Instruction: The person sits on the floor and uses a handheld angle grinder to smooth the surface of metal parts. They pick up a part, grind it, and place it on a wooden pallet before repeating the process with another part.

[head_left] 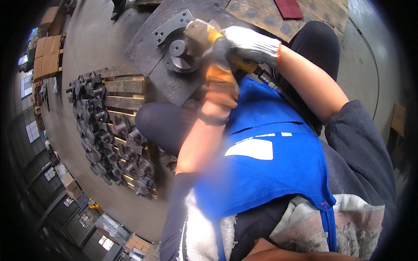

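Several brown cartons [47,54], flat-sided and matt, stand stacked at the far left. To their right, on the concrete floor [117,209], lies a pallet [124,87] of rough, pale wooden slats. It bears crowded rows of dark metal castings [93,135], with round flanges and short stubs. Next comes a dark, flat worktop [172,89], scuffed and dull. On it, just left of the hands, rests the workpiece [177,48]: a grey metal hub, cylindrical, with a smooth round end, rising from a rounded base. Beside the hub curves a flat metal plate [167,31] pierced with round holes; whether the two are joined cannot be told. Against the workpiece's right side is the blurred, blocky metal head of a tool [246,65] with a yellow body; actual contact cannot be told. The left hand [221,82], in an orange and dark glove, is closed round the tool near its head. The right hand [250,43], in a white and grey knitted glove with an orange cuff edge, wraps the body from above. Below them spreads a blue cloth apron [278,174] with a white printed patch. Toward the upper right lie a stained wooden board [257,19] and, upon it, a flat dark-red strip [288,8].
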### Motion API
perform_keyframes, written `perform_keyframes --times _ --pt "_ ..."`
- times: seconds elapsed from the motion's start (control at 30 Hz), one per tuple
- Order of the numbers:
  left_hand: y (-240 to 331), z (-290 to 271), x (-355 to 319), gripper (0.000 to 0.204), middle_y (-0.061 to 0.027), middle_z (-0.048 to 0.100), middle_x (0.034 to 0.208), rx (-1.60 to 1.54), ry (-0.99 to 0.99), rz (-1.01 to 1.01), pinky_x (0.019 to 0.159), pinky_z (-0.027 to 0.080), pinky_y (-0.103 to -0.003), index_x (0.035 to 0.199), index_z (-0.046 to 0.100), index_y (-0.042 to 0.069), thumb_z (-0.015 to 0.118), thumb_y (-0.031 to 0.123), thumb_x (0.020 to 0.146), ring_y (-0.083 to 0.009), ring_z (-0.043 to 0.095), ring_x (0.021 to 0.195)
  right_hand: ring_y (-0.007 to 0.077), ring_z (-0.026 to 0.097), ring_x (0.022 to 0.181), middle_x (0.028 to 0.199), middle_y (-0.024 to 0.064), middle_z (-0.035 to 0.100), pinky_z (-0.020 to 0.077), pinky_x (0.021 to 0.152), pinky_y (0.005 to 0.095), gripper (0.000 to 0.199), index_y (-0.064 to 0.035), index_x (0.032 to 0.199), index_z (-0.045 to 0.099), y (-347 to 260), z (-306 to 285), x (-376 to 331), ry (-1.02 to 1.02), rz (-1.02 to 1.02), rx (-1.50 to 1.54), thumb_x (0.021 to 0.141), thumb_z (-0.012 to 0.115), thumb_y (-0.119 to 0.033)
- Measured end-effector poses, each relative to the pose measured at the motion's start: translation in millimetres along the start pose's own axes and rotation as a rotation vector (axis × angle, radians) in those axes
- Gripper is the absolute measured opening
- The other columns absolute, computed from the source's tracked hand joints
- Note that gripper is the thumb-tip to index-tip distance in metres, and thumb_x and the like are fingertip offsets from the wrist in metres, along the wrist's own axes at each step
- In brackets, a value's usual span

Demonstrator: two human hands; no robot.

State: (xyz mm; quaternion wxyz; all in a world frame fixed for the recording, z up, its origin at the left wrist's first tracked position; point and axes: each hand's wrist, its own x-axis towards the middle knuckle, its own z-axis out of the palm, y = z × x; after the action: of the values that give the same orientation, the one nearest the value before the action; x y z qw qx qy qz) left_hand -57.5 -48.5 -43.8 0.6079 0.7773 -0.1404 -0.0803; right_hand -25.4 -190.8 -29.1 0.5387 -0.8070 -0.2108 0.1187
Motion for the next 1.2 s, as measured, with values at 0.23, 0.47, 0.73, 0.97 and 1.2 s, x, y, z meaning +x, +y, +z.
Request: perform_keyframes --times 0.23,0.47,0.73,0.97,1.2 --pt "-18 13 -7 0.034 -0.0022 0.057 0.111 -0.792 -0.137 -0.353 0.084 0.049 -0.028 0.126 0.052 0.005 0.052 0.023 0.097 -0.0155 0.056 0.100 0.0112 0.060 0.080 0.093 0.0058 0.069 0.0504 0.073 0.0276 0.036 0.0011 0.105 0.067 26 -5 -8 -0.043 0.024 0.221 0.087 0.061 -0.029" --pt "-59 13 -12 0.029 -0.0041 0.057 0.111 -0.126 -0.141 0.229 0.085 0.048 -0.027 0.126 0.052 0.007 0.045 0.019 0.101 -0.0163 0.055 0.099 0.0115 0.062 0.081 0.091 0.0061 0.070 0.0511 0.074 0.0273 0.033 0.0006 0.104 0.068 4 -3 1 -0.117 0.137 -0.088 0.088 0.059 -0.027" --pt "-67 40 -29 0.031 -0.0126 0.060 0.117 0.402 -0.058 0.029 0.089 0.050 -0.032 0.126 0.052 0.006 0.045 0.020 0.100 -0.0241 0.060 0.106 0.0129 0.063 0.093 0.100 0.0086 0.069 0.0501 0.084 0.0273 0.033 0.0024 0.105 0.068 -26 -4 -21 -0.117 0.195 0.410 0.088 0.061 -0.025" --pt "-85 33 -46 0.018 -0.0089 0.061 0.093 0.280 -0.029 0.099 0.074 0.051 -0.032 0.102 0.060 0.006 0.061 0.015 0.087 -0.0208 0.061 0.086 0.0145 0.063 0.094 0.101 0.0081 0.069 0.0501 0.086 0.0293 0.035 0.0008 0.110 0.070 -46 20 -11 -0.226 0.501 0.106 0.088 0.062 -0.025" --pt "-53 33 -39 0.025 -0.0081 0.060 0.108 0.454 0.002 0.097 0.085 0.047 -0.033 0.113 0.058 0.007 0.057 0.019 0.090 -0.0204 0.058 0.100 0.0144 0.059 0.071 0.080 0.0079 0.066 0.0487 0.066 0.0297 0.026 -0.0054 0.100 0.067 -16 29 -18 -0.126 0.183 0.179 0.092 0.059 -0.029"
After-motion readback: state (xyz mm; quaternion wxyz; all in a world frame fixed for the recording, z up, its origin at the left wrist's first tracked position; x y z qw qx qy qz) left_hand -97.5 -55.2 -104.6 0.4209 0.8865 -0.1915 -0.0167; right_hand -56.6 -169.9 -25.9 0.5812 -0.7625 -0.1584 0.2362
